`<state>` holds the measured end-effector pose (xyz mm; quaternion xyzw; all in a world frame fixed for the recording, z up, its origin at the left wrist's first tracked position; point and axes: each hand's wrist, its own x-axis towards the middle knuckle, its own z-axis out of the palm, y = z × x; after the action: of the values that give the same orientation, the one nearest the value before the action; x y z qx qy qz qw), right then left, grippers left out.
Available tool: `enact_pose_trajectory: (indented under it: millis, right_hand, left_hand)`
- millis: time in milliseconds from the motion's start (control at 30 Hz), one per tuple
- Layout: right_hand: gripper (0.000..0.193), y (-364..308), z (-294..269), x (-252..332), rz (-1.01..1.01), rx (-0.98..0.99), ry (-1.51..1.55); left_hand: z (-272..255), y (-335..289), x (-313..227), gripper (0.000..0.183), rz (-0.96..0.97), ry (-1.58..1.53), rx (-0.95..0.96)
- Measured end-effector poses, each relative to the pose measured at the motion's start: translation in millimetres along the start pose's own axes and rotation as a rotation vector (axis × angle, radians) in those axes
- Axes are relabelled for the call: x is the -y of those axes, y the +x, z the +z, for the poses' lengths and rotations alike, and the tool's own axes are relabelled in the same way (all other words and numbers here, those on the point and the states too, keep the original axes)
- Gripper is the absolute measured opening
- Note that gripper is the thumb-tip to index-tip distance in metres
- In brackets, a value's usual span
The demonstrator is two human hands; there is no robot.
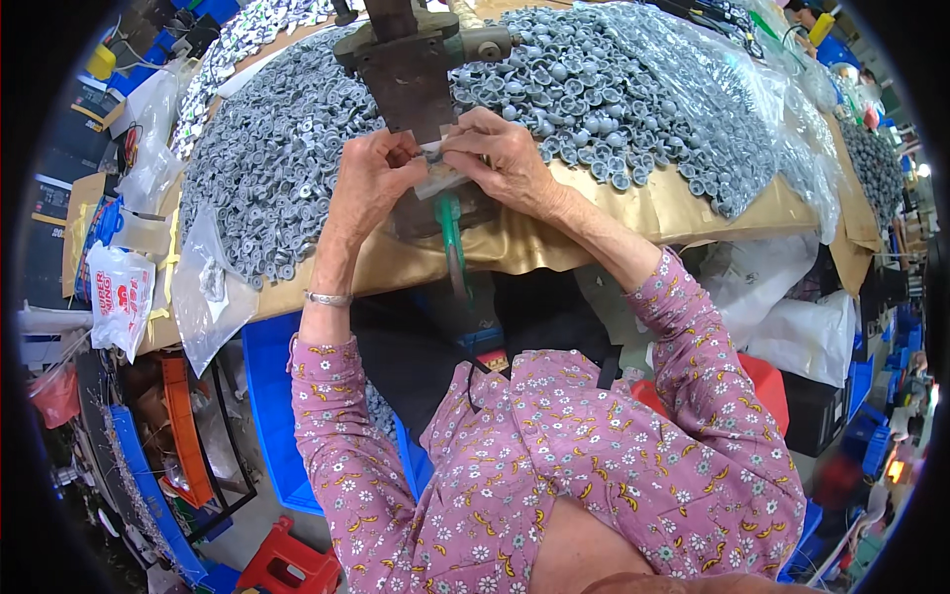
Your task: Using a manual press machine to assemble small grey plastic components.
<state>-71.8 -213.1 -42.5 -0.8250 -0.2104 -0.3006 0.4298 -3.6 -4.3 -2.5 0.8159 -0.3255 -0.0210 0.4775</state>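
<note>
the left hand (378, 180) and right hand (507, 164) curl narrow by a small grey part (432, 154); can't tell their grip. it looks light, stiff, best pinched by its sides.

Machine (411, 89) stands on table (643, 213) at top centre of frame, between left heap (272, 163) and right heap (594, 94) of small parts, with plastic sheeting (717, 114) at upper right, crate (269, 411) and stool (317, 562) at lower left.
</note>
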Motion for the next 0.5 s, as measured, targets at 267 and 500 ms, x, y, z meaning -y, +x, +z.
enact_pose_trajectory:
  millis: [267, 500]
  right_hand:
    - [0.033, 150.5, -43.6, -27.1, 0.321, -0.387, 0.882]
    - [0.054, 196.4, -78.5, 105.8, 0.076, -0.328, 0.907]
  left_hand:
    - [-10.5, 7.3, 1.7, 0.017, 0.02, -0.042, 0.091]
    - [-9.1, 9.3, 8.4, 0.019, -0.037, -0.005, 0.157]
